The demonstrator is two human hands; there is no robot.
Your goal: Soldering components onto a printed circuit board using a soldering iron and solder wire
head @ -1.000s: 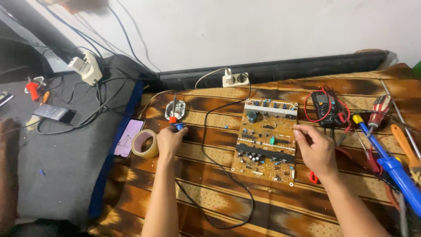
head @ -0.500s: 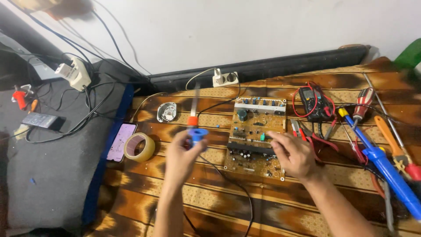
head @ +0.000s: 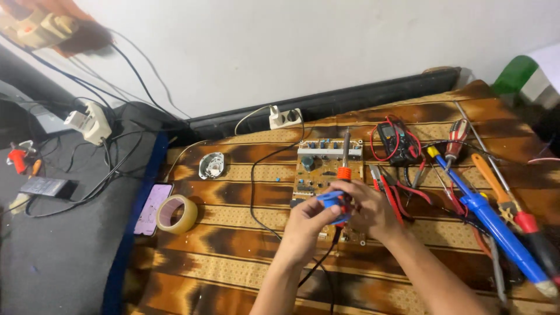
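Note:
My left hand grips the blue handle of a soldering iron, whose orange collar and metal tip point up and away. My right hand is cupped against the same handle from the right, fingers around it. Both hands hover over the near half of a brown circuit board that lies flat on the patterned brown cloth. The iron's black cord drops from the handle toward me.
A roll of tape and a phone lie left. A small round metal part sits behind them. A multimeter, red-handled pliers, screwdrivers and a long blue tool crowd the right. A white socket strip sits by the wall.
My left hand carried the soldering iron from the left side of the cloth over to the board. My right hand lifted off the board and closed onto the iron's handle.

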